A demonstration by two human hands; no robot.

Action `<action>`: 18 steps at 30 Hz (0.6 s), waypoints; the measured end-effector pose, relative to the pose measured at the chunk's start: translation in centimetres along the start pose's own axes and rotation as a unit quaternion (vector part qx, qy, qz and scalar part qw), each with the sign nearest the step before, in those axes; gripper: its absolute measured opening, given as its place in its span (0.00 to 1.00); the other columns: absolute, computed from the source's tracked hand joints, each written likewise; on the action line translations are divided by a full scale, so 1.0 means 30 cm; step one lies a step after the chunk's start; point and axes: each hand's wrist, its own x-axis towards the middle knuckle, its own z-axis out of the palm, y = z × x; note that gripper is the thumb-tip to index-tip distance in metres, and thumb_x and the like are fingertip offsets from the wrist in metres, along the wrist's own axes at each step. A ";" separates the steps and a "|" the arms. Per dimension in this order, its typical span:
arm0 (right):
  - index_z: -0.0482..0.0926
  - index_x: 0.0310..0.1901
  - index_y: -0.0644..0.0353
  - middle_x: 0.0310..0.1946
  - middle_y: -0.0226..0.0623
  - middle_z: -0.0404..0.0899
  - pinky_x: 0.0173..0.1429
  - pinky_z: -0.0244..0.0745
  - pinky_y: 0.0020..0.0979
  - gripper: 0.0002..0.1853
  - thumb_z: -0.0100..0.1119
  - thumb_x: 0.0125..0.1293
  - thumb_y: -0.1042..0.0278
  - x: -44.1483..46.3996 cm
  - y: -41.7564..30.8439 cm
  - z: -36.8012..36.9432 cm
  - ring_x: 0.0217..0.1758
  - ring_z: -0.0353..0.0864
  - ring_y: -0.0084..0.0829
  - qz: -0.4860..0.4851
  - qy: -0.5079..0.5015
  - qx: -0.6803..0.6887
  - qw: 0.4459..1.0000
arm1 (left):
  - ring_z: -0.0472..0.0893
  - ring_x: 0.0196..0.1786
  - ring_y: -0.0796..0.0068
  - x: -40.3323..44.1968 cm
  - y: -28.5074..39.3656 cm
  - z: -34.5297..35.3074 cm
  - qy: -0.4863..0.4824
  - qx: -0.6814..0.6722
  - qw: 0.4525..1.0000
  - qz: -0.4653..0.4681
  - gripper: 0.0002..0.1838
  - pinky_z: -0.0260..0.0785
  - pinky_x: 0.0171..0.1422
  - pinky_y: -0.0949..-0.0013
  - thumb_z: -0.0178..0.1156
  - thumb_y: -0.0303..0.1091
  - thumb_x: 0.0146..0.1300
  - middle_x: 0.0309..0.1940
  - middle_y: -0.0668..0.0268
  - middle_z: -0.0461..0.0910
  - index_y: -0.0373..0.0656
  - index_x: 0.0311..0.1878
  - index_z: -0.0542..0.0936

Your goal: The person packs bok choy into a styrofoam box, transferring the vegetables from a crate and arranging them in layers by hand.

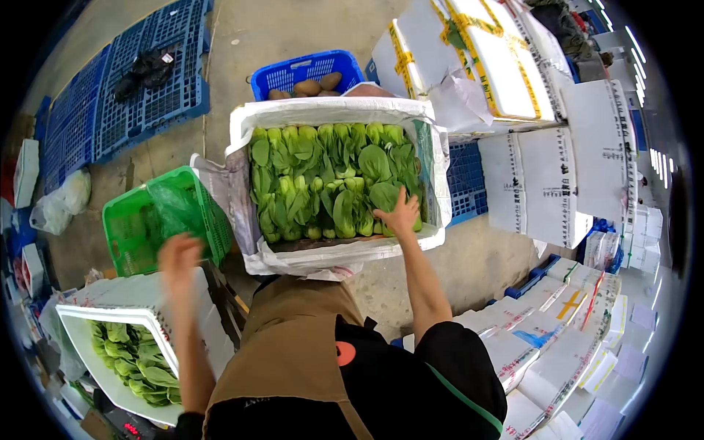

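Observation:
Bok choy (pixel 301 202) fills a lined white foam box (pixel 242 117) in front of me, packed in two neat rows. My right hand (pixel 402 215) rests at the near right of the box, fingers spread on the leaves and not wrapped round any plant. My left hand (pixel 181 260) is smeared by motion above the near edge of a green basket (pixel 117 235), so its fingers cannot be read. Below that hand, at lower left, a second white foam box (pixel 77 323) tilts towards the camera with loose bok choy (pixel 136 359) inside.
Behind the packed box stands a blue basket (pixel 268 77) holding brown, potato-like produce (pixel 308 87). Taped foam boxes (pixel 506 88) are stacked at right, with more boxes (pixel 543 323) at lower right. Blue pallets (pixel 147 95) lie at upper left, bearing a black plastic bag (pixel 150 70).

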 end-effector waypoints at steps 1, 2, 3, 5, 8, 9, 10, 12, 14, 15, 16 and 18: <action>0.50 0.74 0.50 0.67 0.71 0.50 0.66 0.55 0.59 0.63 0.77 0.38 0.38 0.031 0.046 0.022 0.68 0.55 0.68 0.011 -0.013 -0.009 1.000 | 0.78 0.45 0.72 0.040 -0.074 0.201 -0.116 0.014 0.993 0.007 0.17 0.71 0.52 0.67 0.60 0.39 0.66 0.42 0.64 0.80 0.42 0.56 0.77; 0.48 0.74 0.48 0.68 0.70 0.49 0.66 0.54 0.60 0.65 0.77 0.37 0.36 0.061 0.077 0.044 0.68 0.54 0.69 0.022 -0.024 -0.020 0.999 | 0.80 0.44 0.71 0.058 -0.072 0.389 -0.252 -0.095 0.955 -0.125 0.23 0.73 0.49 0.68 0.63 0.41 0.63 0.43 0.62 0.81 0.41 0.58 0.76; 0.45 0.75 0.43 0.70 0.70 0.45 0.66 0.50 0.64 0.68 0.77 0.35 0.35 0.081 0.081 0.061 0.71 0.50 0.69 0.046 -0.057 -0.009 0.997 | 0.81 0.46 0.68 0.068 -0.233 0.595 -0.324 -0.044 0.934 -0.142 0.30 0.73 0.50 0.67 0.65 0.44 0.60 0.47 0.56 0.81 0.39 0.62 0.74; 0.48 0.74 0.45 0.69 0.67 0.50 0.65 0.52 0.63 0.65 0.78 0.36 0.37 0.081 0.049 0.097 0.70 0.53 0.66 0.071 -0.055 -0.033 0.995 | 0.82 0.48 0.64 0.050 -0.340 0.930 -0.389 0.045 0.904 -0.173 0.39 0.73 0.53 0.65 0.68 0.48 0.55 0.50 0.50 0.80 0.29 0.63 0.70; 0.55 0.71 0.48 0.64 0.61 0.58 0.62 0.54 0.61 0.57 0.77 0.39 0.43 0.082 0.012 0.104 0.66 0.58 0.60 0.088 -0.040 -0.071 0.993 | 0.80 0.51 0.58 0.020 -0.410 1.251 -0.353 -0.133 0.849 -0.371 0.40 0.73 0.53 0.62 0.76 0.46 0.44 0.49 0.50 0.80 0.27 0.54 0.73; 0.57 0.69 0.50 0.61 0.59 0.61 0.61 0.55 0.59 0.54 0.77 0.40 0.46 0.087 0.007 0.103 0.64 0.60 0.57 0.090 -0.033 -0.084 0.992 | 0.79 0.53 0.55 -0.006 -0.526 1.374 -0.310 -0.011 0.895 -0.320 0.40 0.72 0.56 0.61 0.77 0.47 0.44 0.51 0.50 0.79 0.27 0.54 0.72; 0.59 0.68 0.51 0.59 0.57 0.62 0.59 0.56 0.58 0.52 0.77 0.41 0.48 0.090 0.018 0.112 0.62 0.62 0.55 0.084 -0.027 -0.075 0.993 | 0.79 0.54 0.54 -0.015 -0.460 1.397 -0.276 0.034 0.902 -0.330 0.41 0.72 0.56 0.60 0.77 0.47 0.44 0.51 0.49 0.78 0.27 0.55 0.72; 0.63 0.65 0.53 0.54 0.52 0.65 0.57 0.57 0.56 0.47 0.76 0.42 0.52 0.105 0.044 0.121 0.58 0.64 0.52 0.071 -0.010 -0.059 0.996 | 0.78 0.55 0.52 -0.024 -0.352 1.436 -0.206 0.121 0.908 -0.343 0.42 0.72 0.57 0.59 0.77 0.48 0.44 0.52 0.48 0.78 0.28 0.56 0.70; 0.63 0.64 0.53 0.54 0.51 0.65 0.57 0.57 0.56 0.47 0.76 0.42 0.53 0.109 0.061 0.136 0.57 0.65 0.51 0.058 -0.007 -0.041 0.997 | 0.74 0.59 0.51 -0.027 -0.331 1.462 -0.224 0.185 0.908 -0.301 0.44 0.68 0.62 0.54 0.77 0.50 0.43 0.55 0.48 0.74 0.31 0.57 0.69; 0.63 0.64 0.53 0.53 0.51 0.65 0.57 0.57 0.56 0.46 0.76 0.42 0.54 0.109 0.070 0.139 0.57 0.65 0.50 0.050 -0.005 -0.032 0.998 | 0.72 0.60 0.51 -0.026 -0.287 1.466 -0.238 0.226 0.901 -0.285 0.44 0.66 0.63 0.52 0.77 0.51 0.42 0.56 0.49 0.72 0.32 0.57 0.69; 0.63 0.65 0.53 0.53 0.51 0.66 0.57 0.58 0.55 0.47 0.76 0.42 0.54 0.112 0.071 0.140 0.56 0.66 0.51 0.049 -0.006 -0.032 0.998 | 0.71 0.62 0.51 -0.026 -0.257 1.475 -0.253 0.266 0.892 -0.266 0.44 0.65 0.64 0.50 0.77 0.51 0.42 0.57 0.50 0.71 0.33 0.57 0.69; 0.62 0.67 0.53 0.51 0.50 0.67 0.57 0.58 0.53 0.48 0.75 0.43 0.55 0.108 0.064 0.138 0.55 0.66 0.51 0.046 -0.008 -0.032 0.998 | 0.67 0.64 0.52 -0.044 -0.212 1.495 -0.256 0.315 0.875 -0.264 0.44 0.59 0.66 0.45 0.76 0.55 0.43 0.59 0.53 0.67 0.37 0.57 0.69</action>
